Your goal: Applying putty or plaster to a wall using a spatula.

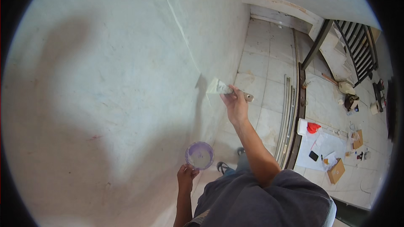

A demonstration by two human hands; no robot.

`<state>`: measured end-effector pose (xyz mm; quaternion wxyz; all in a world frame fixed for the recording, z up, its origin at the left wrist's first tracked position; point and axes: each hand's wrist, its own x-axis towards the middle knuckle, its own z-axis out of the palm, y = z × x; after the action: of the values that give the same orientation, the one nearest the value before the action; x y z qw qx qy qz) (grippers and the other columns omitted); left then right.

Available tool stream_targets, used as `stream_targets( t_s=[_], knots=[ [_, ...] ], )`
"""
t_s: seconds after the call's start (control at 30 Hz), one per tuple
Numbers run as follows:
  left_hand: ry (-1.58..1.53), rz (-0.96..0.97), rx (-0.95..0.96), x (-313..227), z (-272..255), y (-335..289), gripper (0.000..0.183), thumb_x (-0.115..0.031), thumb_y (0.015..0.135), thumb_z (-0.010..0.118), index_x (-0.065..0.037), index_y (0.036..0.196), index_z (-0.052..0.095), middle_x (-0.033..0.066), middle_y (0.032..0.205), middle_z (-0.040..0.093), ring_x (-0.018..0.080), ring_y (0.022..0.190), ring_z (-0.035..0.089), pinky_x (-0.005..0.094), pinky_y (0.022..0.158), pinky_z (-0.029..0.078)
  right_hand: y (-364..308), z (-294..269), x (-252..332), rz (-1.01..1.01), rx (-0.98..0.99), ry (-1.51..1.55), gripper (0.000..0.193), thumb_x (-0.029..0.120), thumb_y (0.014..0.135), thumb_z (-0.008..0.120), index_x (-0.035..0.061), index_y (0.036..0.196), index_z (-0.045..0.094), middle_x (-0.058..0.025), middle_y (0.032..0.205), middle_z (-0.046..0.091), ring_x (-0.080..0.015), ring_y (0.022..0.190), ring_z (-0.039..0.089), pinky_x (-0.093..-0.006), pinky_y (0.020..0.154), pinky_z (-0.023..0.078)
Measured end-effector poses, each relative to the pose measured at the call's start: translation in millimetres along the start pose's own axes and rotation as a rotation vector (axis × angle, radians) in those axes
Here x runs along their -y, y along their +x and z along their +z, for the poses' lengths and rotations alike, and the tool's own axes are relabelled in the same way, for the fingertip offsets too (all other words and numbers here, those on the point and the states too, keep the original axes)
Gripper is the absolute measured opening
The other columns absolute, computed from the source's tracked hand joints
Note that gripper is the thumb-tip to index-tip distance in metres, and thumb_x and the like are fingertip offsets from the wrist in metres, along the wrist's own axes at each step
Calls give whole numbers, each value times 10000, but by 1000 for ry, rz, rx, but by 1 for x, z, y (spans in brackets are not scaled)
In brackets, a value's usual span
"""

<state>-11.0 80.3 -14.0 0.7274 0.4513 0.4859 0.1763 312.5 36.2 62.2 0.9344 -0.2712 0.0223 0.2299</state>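
My right hand (235,106) is closed around the handle of a putty knife (223,87), its wide blade smeared with whitish filler. The blade is at the pale wall (126,80), by the lower end of a white filler line (179,24) that runs down the wall; whether it touches, I cannot tell. Lower down, my left hand (186,177) grips the rim of a round purple bowl (187,156). Some pale filler lies in the bottom of the bowl.
On the tiled floor at right, long metal pipes (285,117) lie beside a dark rail (299,113). Beyond sit a white sheet (305,157), a phone (313,156), a red cloth or bag (313,128) and cardboard boxes (336,171). A dark stair railing (357,46) stands farther off.
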Motion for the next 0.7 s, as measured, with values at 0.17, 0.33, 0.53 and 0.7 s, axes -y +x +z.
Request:
stream_targets(
  t_s=[0.17, 0.33, 0.53, 0.7],
  knots=[
    [-57, 35, -27, 19, 4, -3, 162, -215, 918, 562, -74, 910, 482, 35, 792, 555, 138, 724, 613, 320, 696, 531, 20, -41, 9, 49, 8, 25, 275, 207, 927, 451, -10, 1040, 575, -98, 913, 614, -186, 842, 608, -343, 805, 539],
    [-101, 5, -117, 15, 19, -13, 124, -211, 918, 562, -106, 922, 496, 11, 791, 587, 133, 707, 622, 329, 716, 521, 52, -115, 20, 77, -49, 26, 264, 196, 918, 461, -13, 1022, 583, -93, 910, 616, -190, 833, 607, -354, 790, 542],
    [-173, 12, -56, -9, 42, -27, 116, -195, 931, 540, -102, 962, 479, 33, 908, 608, 158, 773, 622, 354, 764, 510, 45, -196, 49, 177, -277, -19, 259, 182, 914, 430, -11, 1023, 565, -126, 1000, 604, -229, 900, 606, -369, 828, 532],
    [-127, -29, -60, -31, 62, -32, 88, -171, 928, 538, -114, 956, 477, 37, 921, 619, 165, 796, 628, 355, 757, 510, 29, -255, 47, 286, -336, -72, 331, 197, 924, 382, -31, 1116, 527, -132, 1011, 587, -227, 919, 588, -367, 883, 505]
  ],
)
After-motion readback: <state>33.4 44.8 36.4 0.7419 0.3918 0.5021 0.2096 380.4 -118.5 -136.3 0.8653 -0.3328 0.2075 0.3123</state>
